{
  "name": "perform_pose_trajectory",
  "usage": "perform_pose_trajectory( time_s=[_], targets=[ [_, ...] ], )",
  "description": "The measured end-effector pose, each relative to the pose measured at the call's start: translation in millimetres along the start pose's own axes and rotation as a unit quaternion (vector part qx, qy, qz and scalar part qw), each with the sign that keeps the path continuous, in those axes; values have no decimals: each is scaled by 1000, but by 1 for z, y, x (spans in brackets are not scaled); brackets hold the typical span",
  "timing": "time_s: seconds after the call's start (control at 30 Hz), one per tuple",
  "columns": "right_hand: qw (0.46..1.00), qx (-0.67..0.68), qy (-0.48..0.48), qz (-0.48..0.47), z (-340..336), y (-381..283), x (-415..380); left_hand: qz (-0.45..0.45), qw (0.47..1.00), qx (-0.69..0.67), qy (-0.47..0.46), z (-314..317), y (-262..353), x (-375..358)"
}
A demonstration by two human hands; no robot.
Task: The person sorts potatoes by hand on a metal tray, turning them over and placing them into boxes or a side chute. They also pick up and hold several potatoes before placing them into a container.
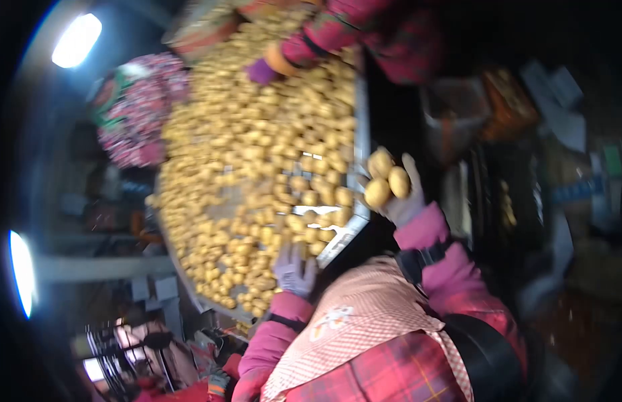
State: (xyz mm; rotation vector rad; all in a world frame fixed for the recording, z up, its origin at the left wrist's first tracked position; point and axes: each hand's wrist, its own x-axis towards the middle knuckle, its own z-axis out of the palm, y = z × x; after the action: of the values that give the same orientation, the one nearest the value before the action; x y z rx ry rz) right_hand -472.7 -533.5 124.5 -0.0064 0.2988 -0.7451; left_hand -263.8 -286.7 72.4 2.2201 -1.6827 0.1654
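Note:
Small yellow potatoes [251,141] cover a wide sorting table in front of me. In my right hand [408,204], gloved in pale grey, a few potatoes [388,182] are held just off the table's right edge. My left hand [295,271], in a similar glove, rests at the near edge of the pile. Its fingers are stretched out over the potatoes and seem to hold none, though the picture is blurred.
A metal rim [344,241] borders the table. Across it, a co-worker's purple-gloved hand [263,71] reaches into the potatoes. Another person in a patterned garment [142,107] is at the left side. Crates [508,104] stand at the right, and another worker's arm [217,385] shows lower left.

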Motion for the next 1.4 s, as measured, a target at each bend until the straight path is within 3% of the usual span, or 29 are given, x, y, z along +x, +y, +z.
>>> perform_pose_trajectory(
  time_s=[0.03,0.33,0.67,0.8,0.87,0.97,1.3,1.37,1.4],
  targets=[
    [1000,23,-4,-7,-22,-12,4,-17,998,12,-57,11,-11,-10],
    [990,-17,71,-118,-70,-72,-37,-30,995,27,-97,11,-8,-10],
    [966,-25,255,-41,-142,-60,-68,-14,995,34,-95,17,-13,-13],
    [995,-22,89,-49,-114,-81,-51,-34,992,38,-120,15,-10,-10],
    [998,63,-17,-22,-113,-89,-39,-19,993,46,-108,18,-12,-11],
    [991,116,-63,5,-97,-89,-26,-25,993,45,-110,17,-11,-10],
    [994,99,-27,40,-99,-96,-9,-24,992,49,-117,13,-5,-3],
    [994,-2,112,6,-109,-95,-14,-21,992,49,-118,12,-5,-2],
    [994,-5,111,4,-118,-94,-17,-21,991,52,-120,12,-6,-3]
  ],
)
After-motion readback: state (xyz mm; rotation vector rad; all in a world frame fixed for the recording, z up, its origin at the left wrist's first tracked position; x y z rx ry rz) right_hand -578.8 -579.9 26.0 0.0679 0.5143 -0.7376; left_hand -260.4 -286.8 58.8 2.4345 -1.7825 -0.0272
